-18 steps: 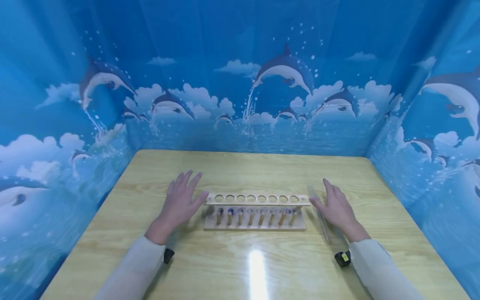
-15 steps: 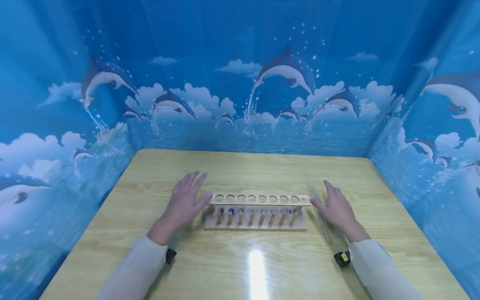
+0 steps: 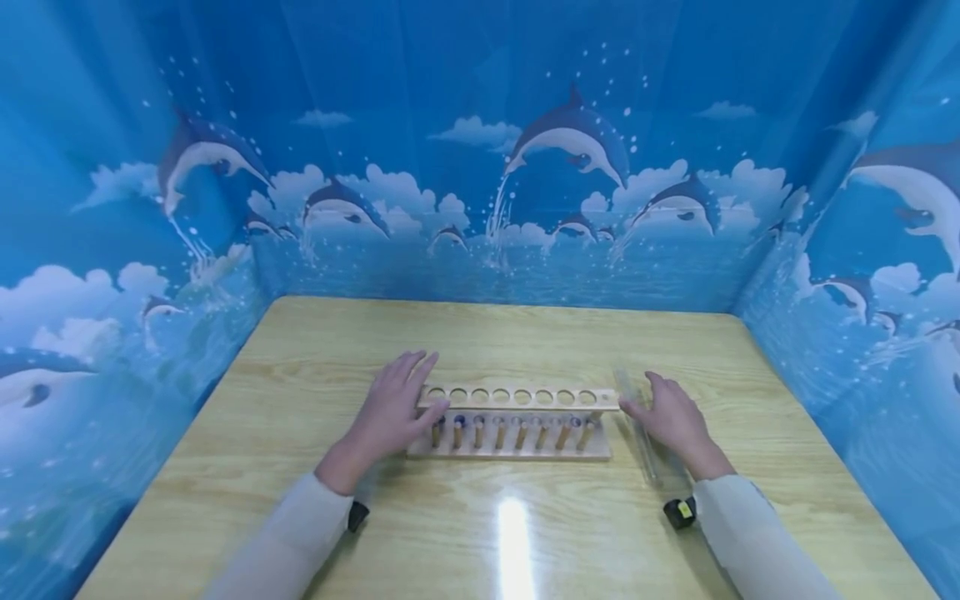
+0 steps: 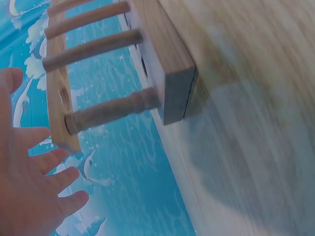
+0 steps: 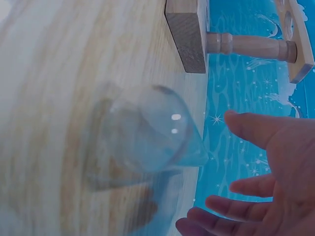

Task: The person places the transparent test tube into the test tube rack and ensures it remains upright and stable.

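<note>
one wooden rack (image 3: 517,398), eight holes; one glass tube (image 3: 637,425); both hands' fingers spread, holding nothing.

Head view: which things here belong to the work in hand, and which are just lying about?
In hand:
- wooden test tube rack, its holes empty
- left hand, at the rack's left end
- right hand, beside its right end
- clear glass tube, lying by the right hand

Lying about:
- wooden table
- dolphin backdrop
</note>
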Demonstrator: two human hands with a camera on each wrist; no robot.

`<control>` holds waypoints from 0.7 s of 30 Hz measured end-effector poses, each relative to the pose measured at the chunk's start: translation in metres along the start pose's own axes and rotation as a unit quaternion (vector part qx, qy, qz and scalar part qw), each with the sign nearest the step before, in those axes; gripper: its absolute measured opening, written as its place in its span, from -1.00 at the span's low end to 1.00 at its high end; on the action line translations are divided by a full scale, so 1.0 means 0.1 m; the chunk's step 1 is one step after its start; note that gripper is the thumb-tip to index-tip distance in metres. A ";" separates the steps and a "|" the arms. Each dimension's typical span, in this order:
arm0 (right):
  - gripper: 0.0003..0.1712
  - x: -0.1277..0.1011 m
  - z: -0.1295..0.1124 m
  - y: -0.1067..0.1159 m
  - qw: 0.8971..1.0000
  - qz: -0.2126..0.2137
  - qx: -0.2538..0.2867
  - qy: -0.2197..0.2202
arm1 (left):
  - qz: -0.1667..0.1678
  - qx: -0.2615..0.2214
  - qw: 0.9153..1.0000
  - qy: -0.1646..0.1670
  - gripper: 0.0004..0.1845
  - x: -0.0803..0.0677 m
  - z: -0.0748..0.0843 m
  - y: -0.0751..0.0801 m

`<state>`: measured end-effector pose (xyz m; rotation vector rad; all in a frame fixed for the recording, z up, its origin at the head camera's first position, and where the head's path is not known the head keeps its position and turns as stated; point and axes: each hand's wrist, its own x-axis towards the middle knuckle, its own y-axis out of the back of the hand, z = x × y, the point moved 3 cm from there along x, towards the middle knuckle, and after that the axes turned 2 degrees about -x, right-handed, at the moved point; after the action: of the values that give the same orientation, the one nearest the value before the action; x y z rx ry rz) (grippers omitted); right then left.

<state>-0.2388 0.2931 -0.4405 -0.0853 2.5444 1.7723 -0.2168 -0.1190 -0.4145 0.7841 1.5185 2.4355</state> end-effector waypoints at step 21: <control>-0.07 0.05 0.00 -0.07 0.998 -0.043 -0.034 -0.040 | -0.009 0.022 0.999 -0.038 -0.23 0.04 0.13 -0.17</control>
<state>-0.2430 0.2906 -0.4474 -0.1212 2.3874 1.7929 -0.2154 -0.0989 -0.4235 0.8566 1.5488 2.3402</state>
